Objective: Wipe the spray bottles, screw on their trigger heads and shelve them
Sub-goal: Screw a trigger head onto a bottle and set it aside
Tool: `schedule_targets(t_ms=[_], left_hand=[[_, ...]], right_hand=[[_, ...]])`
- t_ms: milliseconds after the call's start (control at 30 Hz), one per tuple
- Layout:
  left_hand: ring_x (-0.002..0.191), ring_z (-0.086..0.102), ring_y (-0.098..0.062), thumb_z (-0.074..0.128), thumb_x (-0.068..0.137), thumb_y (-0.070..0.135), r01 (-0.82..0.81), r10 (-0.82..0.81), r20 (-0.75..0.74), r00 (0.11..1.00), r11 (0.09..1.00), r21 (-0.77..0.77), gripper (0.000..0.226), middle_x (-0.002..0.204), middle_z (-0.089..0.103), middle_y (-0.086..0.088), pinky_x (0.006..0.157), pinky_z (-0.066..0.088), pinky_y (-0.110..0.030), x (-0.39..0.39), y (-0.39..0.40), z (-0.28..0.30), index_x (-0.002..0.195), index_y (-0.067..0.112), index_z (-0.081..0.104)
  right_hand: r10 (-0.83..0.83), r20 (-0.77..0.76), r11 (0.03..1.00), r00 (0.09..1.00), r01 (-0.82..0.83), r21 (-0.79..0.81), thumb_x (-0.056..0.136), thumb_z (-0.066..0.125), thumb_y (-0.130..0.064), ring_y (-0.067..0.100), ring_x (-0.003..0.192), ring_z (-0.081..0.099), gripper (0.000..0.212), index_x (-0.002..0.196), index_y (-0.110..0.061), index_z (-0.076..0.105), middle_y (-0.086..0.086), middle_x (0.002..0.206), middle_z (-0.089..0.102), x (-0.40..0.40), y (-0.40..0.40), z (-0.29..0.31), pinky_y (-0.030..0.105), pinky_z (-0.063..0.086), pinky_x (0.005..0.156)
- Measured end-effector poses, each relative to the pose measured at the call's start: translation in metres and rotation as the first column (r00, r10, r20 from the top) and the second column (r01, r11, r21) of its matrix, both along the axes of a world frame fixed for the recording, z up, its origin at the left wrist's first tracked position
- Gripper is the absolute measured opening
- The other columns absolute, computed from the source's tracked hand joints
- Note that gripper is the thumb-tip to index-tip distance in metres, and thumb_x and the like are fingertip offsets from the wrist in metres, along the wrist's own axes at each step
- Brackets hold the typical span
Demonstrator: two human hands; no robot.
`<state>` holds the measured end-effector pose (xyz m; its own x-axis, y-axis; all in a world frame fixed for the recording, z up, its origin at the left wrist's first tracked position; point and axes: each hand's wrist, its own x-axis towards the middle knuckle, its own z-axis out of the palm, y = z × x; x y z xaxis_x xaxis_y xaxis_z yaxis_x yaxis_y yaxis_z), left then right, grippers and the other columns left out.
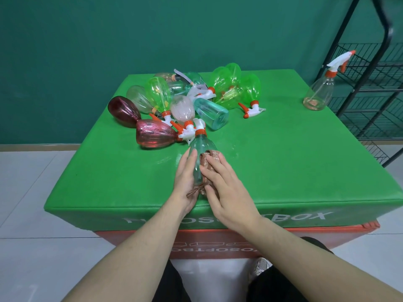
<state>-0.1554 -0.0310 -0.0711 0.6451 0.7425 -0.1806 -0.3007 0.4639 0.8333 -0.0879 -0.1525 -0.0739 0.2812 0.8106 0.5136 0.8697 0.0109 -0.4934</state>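
Near the front edge of the green surface (283, 171), at about 6 o'clock, the left hand (184, 184) cradles a clear bottle (199, 158) lying on its side, fingers fairly straight along it. The right hand (226, 188) presses a brown cloth (210, 162) flat against the bottle's side, fingers extended. Farther back, toward 11 o'clock, lies a heap of bottles (185, 101). At 2 o'clock, a clear capped bottle (320, 90) stands upright beside a black wire shelf (375, 83).
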Motion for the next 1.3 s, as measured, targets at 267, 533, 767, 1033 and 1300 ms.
schedule_targets(t_ms=[267,533,767,1033,1300], left_hand=[[0.122,0.067,-0.022,0.069,0.088,0.036,0.0,0.0,0.024,1.0,1.0,-0.006,0.07,0.137,0.067,-0.01,0.092,0.058,-0.031,0.003,0.0,-0.004,0.15,0.012,0.049],[0.103,0.07,-0.02,0.056,0.104,0.022,0.044,-0.043,-0.028,0.999,0.999,0.015,0.031,0.124,0.073,-0.008,0.08,0.06,-0.038,0.004,0.004,-0.008,0.134,0.014,0.063],[0.102,0.07,-0.018,0.051,0.107,0.03,0.117,-0.118,0.006,0.993,0.993,0.013,0.036,0.128,0.071,-0.01,0.079,0.058,-0.04,0.001,0.007,-0.007,0.14,0.017,0.059],[0.107,0.068,-0.022,0.056,0.104,0.021,0.092,-0.093,-0.016,0.996,0.996,-0.009,0.039,0.128,0.07,-0.012,0.082,0.055,-0.04,0.002,0.007,-0.01,0.142,0.015,0.059],[0.125,0.066,-0.022,0.059,0.097,0.036,0.027,-0.023,0.045,0.999,0.996,-0.087,0.059,0.142,0.064,-0.008,0.088,0.06,-0.033,0.005,0.005,-0.005,0.151,0.017,0.048]], right_hand=[[-0.046,-0.099,0.997,0.994,0.039,-0.07,0.104,0.034,-0.031,0.014,0.156,0.005,0.051,0.153,-0.017,0.04,-0.002,0.166,0.022,0.005,0.016,0.022,0.04,0.014,0.127],[-0.179,-0.116,0.969,0.977,0.155,-0.192,0.105,0.038,-0.031,0.022,0.156,0.0,0.052,0.156,-0.025,0.034,-0.004,0.169,0.006,0.017,0.049,0.052,0.049,0.004,0.126],[-0.184,-0.326,0.963,0.927,0.103,-0.25,0.106,0.037,-0.028,0.018,0.152,0.023,0.051,0.157,-0.024,0.035,-0.002,0.166,0.022,0.032,0.07,0.062,0.034,0.018,0.124],[-0.17,-0.243,0.971,0.955,0.12,-0.206,0.105,0.03,-0.032,0.014,0.151,0.023,0.053,0.155,-0.019,0.037,0.003,0.164,0.029,0.023,0.049,0.043,0.038,0.022,0.124],[-0.146,-0.034,0.963,0.989,0.134,-0.233,0.103,0.019,-0.041,0.021,0.155,0.014,0.059,0.157,-0.021,0.031,0.0,0.167,0.018,0.012,0.025,0.025,0.053,0.021,0.123]])
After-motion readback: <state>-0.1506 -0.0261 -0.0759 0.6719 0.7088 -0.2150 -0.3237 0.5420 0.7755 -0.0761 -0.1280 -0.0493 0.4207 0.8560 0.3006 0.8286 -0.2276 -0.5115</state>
